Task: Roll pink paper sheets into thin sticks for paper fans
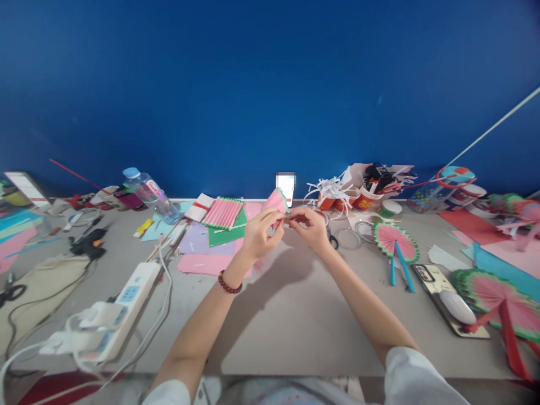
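Above the middle of the table, my left hand (262, 232) is closed in a pinch on a pink folded paper piece (275, 199) with a green edge. The fingers of my right hand (311, 227) are also closed, pinching at the green edge of that piece, and the fingertips of both hands nearly meet. Small details between the fingertips are hidden. A pleated pink paper (223, 212) with green edges lies left of my left hand, over green paper (230, 232). Finished round fans, a smaller one (395, 242) and a larger one (502, 298), lie to the right.
On the left are a power strip (133, 304) with cables, a tilted bottle (152, 194) and pink paper (202, 263). At the back stand a lit phone (287, 188) and cups (366, 198) with paper strips and tools. A phone (430, 281) with a mouse (458, 306) lies right.
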A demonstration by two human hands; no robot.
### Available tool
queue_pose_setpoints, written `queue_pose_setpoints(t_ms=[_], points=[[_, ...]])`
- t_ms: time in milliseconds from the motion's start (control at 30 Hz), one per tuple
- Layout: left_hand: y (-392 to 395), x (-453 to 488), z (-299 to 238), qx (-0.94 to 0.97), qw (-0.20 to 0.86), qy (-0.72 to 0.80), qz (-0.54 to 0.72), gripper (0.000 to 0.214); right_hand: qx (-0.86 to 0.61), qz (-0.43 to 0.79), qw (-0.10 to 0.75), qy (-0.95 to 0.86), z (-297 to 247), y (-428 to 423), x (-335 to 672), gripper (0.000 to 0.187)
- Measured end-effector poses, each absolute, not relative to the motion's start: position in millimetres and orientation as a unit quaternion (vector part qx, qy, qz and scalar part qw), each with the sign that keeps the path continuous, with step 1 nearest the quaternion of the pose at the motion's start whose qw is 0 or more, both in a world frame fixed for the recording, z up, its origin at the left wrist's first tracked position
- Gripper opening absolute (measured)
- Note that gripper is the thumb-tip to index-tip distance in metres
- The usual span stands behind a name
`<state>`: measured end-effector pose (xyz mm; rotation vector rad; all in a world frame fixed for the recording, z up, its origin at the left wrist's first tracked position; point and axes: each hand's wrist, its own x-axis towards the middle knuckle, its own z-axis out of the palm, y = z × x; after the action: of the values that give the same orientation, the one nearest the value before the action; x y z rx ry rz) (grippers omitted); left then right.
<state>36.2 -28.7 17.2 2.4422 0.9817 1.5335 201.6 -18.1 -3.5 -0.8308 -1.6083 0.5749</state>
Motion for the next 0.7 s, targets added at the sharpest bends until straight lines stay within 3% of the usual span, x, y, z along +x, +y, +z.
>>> queue_pose_setpoints(t_ms=[467, 700], points=[[-27.0, 43.3, 15.4, 0.683, 0.314, 0.348, 0.559, 0.013, -0.378, 0.214, 0.591, -0.680, -0.5, -21.8, 200.7, 0.010], [-24.9, 39.0, 14.0, 0.723, 0.199, 0.335, 0.570, 0.012, -0.377, 0.129, 0.601, -0.693, 6.6, -29.6, 196.3, 0.011]])
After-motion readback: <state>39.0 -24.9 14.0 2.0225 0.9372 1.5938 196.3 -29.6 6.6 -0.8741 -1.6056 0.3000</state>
